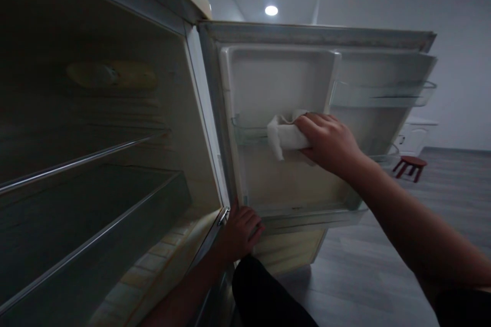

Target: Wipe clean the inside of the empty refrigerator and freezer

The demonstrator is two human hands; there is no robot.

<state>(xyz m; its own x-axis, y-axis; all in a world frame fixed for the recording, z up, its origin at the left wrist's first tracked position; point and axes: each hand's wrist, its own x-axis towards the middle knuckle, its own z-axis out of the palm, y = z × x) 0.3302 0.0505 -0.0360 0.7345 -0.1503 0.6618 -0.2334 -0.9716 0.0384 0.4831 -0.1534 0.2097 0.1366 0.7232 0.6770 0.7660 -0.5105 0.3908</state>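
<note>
An opened refrigerator door (276, 82) spreads across the middle, its inner side facing me. My right hand (326, 138) grips a crumpled white cloth (287, 135) by a clear door shelf (249, 135). Whether the cloth touches the shelf rim I cannot tell. Lower down, near the hinge side, my left hand (241, 227) has its fingers curled at the door's inner edge, next to a small metal hinge (223, 216). Part of its grip is hidden. To the left is the dark refrigerator interior (180, 127).
Inside the refrigerator are a glass shelf edge (84, 161), a clear drawer front (99, 237) and a yellowish lamp cover (111, 74). More clear racks (379, 94) line the door. A red stool (411, 164) and a white cabinet (416, 135) stand beyond, on grey flooring (356, 271).
</note>
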